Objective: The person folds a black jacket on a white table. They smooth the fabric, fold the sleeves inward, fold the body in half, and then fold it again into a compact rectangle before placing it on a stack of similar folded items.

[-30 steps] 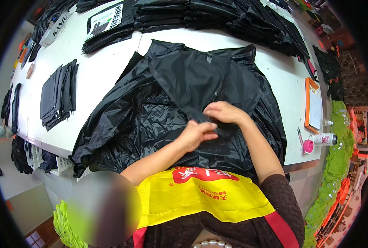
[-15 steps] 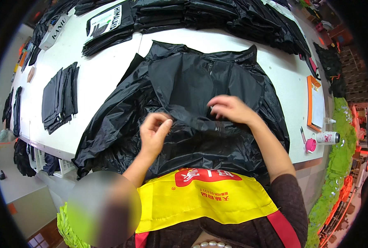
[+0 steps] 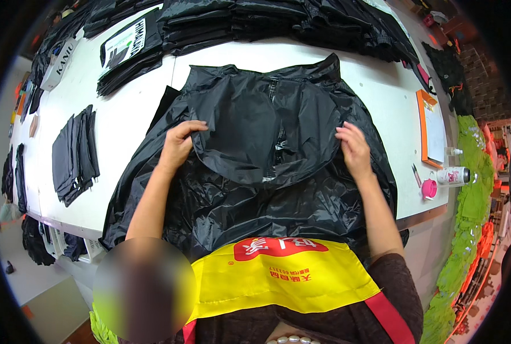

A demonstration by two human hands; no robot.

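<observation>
A shiny black jacket (image 3: 244, 198) lies spread over the table in front of me, its top end away from me. On it a rounded black flap (image 3: 238, 132), shaped like a hood, lies flat with a zip-like strip (image 3: 278, 132) down its middle. My left hand (image 3: 179, 143) is closed, pinching the flap's left edge between thumb and fingers. At the opposite edge, my right hand (image 3: 355, 153) has its fingers curled on the black cloth. Both hands are about level and wide apart.
Stacks of folded black garments (image 3: 204, 31) line the far side of the white table (image 3: 132, 94). A smaller folded pile (image 3: 75, 155) lies left. On the right are an orange-edged box (image 3: 430, 129), a pink lid (image 3: 429, 189) and a bottle (image 3: 453, 175). Green garments (image 3: 473, 172) hang beyond.
My hands have moved apart, left hand to the left and right hand to the right, both farther from me. The flap, bunched before, is now spread flat between them.
</observation>
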